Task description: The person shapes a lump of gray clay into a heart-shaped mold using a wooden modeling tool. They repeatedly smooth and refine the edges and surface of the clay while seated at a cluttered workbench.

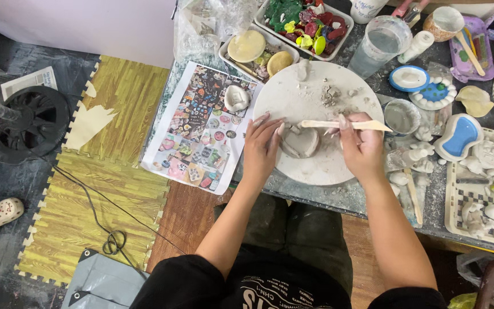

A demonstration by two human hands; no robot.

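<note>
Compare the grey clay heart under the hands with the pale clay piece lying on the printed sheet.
The clay heart sits on the round white board; the pale piece lies on the printed sheet. The heart is darker grey and larger; the piece is whitish and smaller. The left hand touches the heart while the right hand holds a wooden tool over it; the piece lies untouched. Both are hollowed.
</note>
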